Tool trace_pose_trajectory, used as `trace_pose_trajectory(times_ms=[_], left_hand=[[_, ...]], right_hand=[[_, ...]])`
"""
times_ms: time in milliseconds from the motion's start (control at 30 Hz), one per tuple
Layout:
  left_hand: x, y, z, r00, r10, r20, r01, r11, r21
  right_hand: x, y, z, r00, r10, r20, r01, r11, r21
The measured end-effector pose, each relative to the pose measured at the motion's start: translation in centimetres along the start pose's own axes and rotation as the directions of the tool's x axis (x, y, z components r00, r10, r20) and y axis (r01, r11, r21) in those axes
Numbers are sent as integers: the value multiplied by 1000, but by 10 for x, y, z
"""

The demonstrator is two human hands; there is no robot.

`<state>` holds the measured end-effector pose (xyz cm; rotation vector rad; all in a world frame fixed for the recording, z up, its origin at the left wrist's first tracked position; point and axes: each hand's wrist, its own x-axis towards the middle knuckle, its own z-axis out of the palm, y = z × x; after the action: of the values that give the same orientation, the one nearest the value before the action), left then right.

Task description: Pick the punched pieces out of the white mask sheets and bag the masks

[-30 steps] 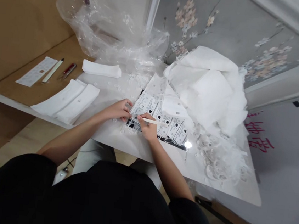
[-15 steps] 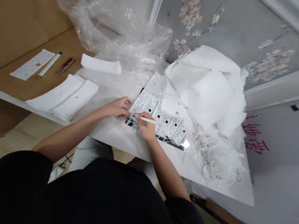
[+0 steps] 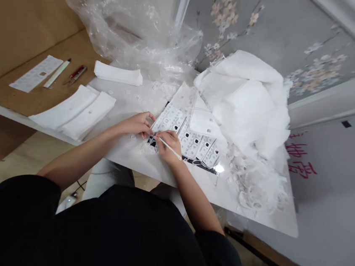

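The work in hand looks like fine picking at a white die-cut sheet dotted with small holes and black squares (image 3: pixel 170 119). It lies flat on the white tabletop (image 3: pixel 136 162), first in a row of similar punched sheets (image 3: pixel 202 146), directly in front of the person.

The right hand (image 3: pixel 170 145) has its grip closed on a thin pale stick (image 3: pixel 172 150), held like a pen. The tip points left and down at the sheet's near corner, and the shaft slants back over the knuckles.

The left hand (image 3: pixel 138 123) rests palm down just beside it, with curled fingertips on the sheet's left edge. Whether that grip pinches the edge or only presses it flat cannot be told.

Both forearms come in low from the near edge and converge on the corner. Going by this, further picking calls for a steady sheet and a small, exact tip movement.

Tiny white cut-out scraps (image 3: pixel 146 148) lie scattered around the hands.
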<state>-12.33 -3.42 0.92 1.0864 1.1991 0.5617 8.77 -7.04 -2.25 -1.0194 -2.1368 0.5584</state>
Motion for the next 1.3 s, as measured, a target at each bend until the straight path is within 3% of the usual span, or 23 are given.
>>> trace_pose_trajectory(times_ms=[333,600,1067,1300], left_hand=[[1,-2,-5,999,31,13,-31,999,-9],[2,1,-3,1000,-9,-6,9,1000,-21],[-3,6,-1,999,-36,7,35,999,33],[-1,1,1,1000,18,1,-18,999,47]], right_hand=[[-3,4,1,998,-46,-34,45,998,-43],[-6,-1,2,989,-45,138,87,946,-314],[-7,-3,6,992,-24,120,53,968,-245],[-5,-8,7,990,25,141,15,961,-277]])
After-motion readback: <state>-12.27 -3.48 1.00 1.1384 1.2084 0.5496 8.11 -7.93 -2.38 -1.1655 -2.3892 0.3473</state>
